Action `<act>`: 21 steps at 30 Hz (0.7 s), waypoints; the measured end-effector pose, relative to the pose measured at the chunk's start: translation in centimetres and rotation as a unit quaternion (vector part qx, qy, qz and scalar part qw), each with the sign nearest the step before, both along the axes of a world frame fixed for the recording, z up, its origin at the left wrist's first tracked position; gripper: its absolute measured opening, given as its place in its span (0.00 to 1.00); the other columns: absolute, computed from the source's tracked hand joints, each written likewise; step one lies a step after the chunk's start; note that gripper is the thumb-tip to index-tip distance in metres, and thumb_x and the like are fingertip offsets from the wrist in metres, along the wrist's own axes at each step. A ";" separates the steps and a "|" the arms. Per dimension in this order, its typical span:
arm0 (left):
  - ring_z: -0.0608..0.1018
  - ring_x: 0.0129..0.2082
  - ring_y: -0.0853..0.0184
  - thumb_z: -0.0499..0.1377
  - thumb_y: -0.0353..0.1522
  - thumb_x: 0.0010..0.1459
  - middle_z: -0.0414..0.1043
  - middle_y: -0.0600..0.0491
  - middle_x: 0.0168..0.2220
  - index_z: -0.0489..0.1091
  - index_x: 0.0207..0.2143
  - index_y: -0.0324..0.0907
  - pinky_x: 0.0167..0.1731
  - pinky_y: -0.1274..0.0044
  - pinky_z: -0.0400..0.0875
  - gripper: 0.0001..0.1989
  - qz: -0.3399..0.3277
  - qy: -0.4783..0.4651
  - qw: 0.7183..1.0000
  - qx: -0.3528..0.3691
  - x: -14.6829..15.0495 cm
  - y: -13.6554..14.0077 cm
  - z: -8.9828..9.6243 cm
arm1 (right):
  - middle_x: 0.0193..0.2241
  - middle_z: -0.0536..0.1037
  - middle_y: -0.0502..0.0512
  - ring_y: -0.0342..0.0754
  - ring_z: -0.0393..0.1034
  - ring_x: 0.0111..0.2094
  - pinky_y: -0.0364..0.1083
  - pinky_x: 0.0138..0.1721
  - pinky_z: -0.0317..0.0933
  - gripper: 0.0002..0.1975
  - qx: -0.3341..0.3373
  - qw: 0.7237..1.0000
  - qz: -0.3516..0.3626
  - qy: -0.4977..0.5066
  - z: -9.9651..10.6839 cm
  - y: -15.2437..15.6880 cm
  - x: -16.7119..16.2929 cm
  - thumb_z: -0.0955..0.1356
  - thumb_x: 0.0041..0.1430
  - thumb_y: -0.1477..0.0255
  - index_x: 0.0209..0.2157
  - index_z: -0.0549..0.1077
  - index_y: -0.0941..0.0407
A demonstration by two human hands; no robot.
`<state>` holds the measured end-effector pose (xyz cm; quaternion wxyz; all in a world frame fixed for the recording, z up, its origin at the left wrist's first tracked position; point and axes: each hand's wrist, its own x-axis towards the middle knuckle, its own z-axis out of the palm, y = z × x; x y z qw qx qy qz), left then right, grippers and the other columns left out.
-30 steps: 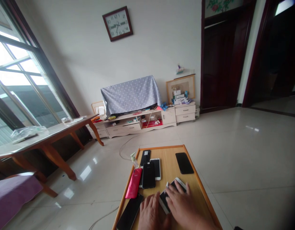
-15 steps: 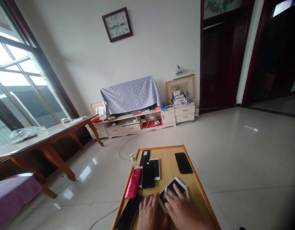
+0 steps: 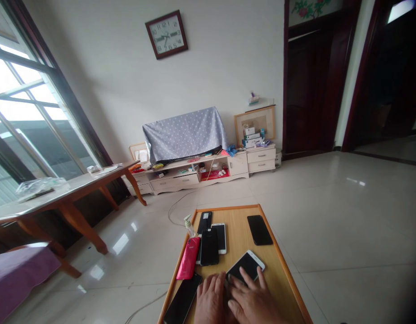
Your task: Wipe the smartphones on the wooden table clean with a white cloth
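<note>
A white phone [image 3: 246,265] with a dark screen lies aslant on the small wooden table [image 3: 233,256]. My left hand [image 3: 210,297] is at its lower left edge, fingers together and bent over, the thumb toward the phone's near end. My right hand [image 3: 253,300] lies over the lower part of the screen with its fingers spread. Both hands cover the phone's near end. Just left of my left hand is a black phone [image 3: 183,299]. Beyond it rest a red phone [image 3: 188,258], another black phone [image 3: 209,247] and a white-framed phone [image 3: 222,238] partly beneath that one.
A dark phone [image 3: 260,230] lies near the table's right edge, another [image 3: 205,222] at the far left corner. A pump bottle [image 3: 189,226] stands by the left rim. Farther off are a low TV cabinet [image 3: 181,182] and a long side table [image 3: 79,182].
My right hand has slid down and slightly toward me over the white phone, uncovering more of its screen. My left hand stays nearly in place.
</note>
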<state>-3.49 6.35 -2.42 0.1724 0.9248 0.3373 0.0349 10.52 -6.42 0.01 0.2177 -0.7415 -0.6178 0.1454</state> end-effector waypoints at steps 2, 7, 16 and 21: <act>0.62 0.63 0.56 0.57 0.45 0.52 0.65 0.52 0.63 0.60 0.64 0.49 0.62 0.68 0.53 0.37 0.005 -0.013 1.000 0.013 0.1 -0.4 0.1 | 0.62 0.68 0.50 0.67 0.50 0.67 0.79 0.62 0.28 0.23 0.011 0.996 -0.077 -0.040 -0.3 -0.2 1.9 0.56 0.71 0.54 0.60 0.69 0.41; 0.63 0.63 0.55 0.58 0.47 0.51 0.66 0.50 0.63 0.62 0.63 0.48 0.63 0.66 0.51 0.37 0.013 -0.025 0.999 0.015 0.0 -0.9 0.2 | 0.62 0.68 0.55 0.68 0.47 0.68 0.77 0.63 0.31 0.26 -0.003 0.980 -0.181 -0.081 -0.9 -0.3 3.9 0.56 0.70 0.53 0.59 0.71 0.47; 0.62 0.64 0.56 0.57 0.43 0.50 0.63 0.51 0.64 0.60 0.64 0.48 0.62 0.68 0.53 0.38 0.003 0.015 1.000 0.002 0.1 -0.4 0.7 | 0.62 0.68 0.51 0.68 0.50 0.67 0.79 0.62 0.29 0.24 -0.001 1.000 -0.012 -0.013 -0.2 -0.7 1.2 0.58 0.69 0.52 0.61 0.67 0.41; 0.62 0.64 0.54 0.57 0.47 0.51 0.64 0.49 0.64 0.61 0.63 0.47 0.63 0.66 0.51 0.37 0.016 0.004 1.000 0.009 0.3 -1.1 0.9 | 0.62 0.69 0.54 0.68 0.48 0.68 0.78 0.63 0.28 0.25 0.001 0.980 -0.179 -0.081 -0.7 -0.9 4.7 0.56 0.70 0.53 0.58 0.72 0.46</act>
